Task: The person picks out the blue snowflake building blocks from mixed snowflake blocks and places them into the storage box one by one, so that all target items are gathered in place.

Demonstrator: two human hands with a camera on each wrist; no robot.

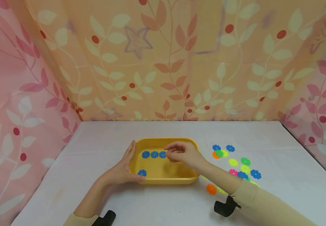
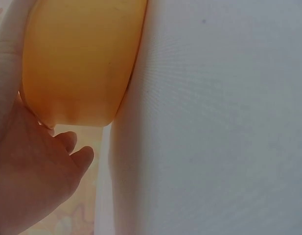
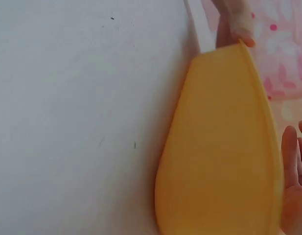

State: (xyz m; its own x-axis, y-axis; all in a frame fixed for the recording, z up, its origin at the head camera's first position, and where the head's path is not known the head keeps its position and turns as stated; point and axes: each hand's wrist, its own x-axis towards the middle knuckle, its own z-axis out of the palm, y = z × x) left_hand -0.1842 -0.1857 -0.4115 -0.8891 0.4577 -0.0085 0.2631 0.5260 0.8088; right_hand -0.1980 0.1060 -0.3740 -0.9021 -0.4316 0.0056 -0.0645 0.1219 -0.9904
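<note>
A yellow plastic tray [image 1: 165, 181] stands on the white table. My left hand [image 1: 120, 169] holds its left end, thumb at the front corner and fingers along the side; the left wrist view shows this hand [image 2: 33, 171] beside the tray wall [image 2: 82, 63]. Inside, three blue flower-shaped discs [image 1: 154, 154] form a row, and another blue disc [image 1: 142, 173] lies at the front left corner. My right hand [image 1: 185, 154] is over the tray, bent fingertips at the right edge of the row's last disc [image 1: 162, 154]. Whether they pinch it is hidden.
Right of the tray, loose flower discs lie scattered and partly overlapping: blue [image 1: 255, 174], green [image 1: 245, 161], yellow [image 1: 233, 162], orange [image 1: 211, 189] and pink [image 1: 232, 172]. My right forearm passes over some of them. Patterned curtains [image 1: 165, 62] enclose the table's back and sides.
</note>
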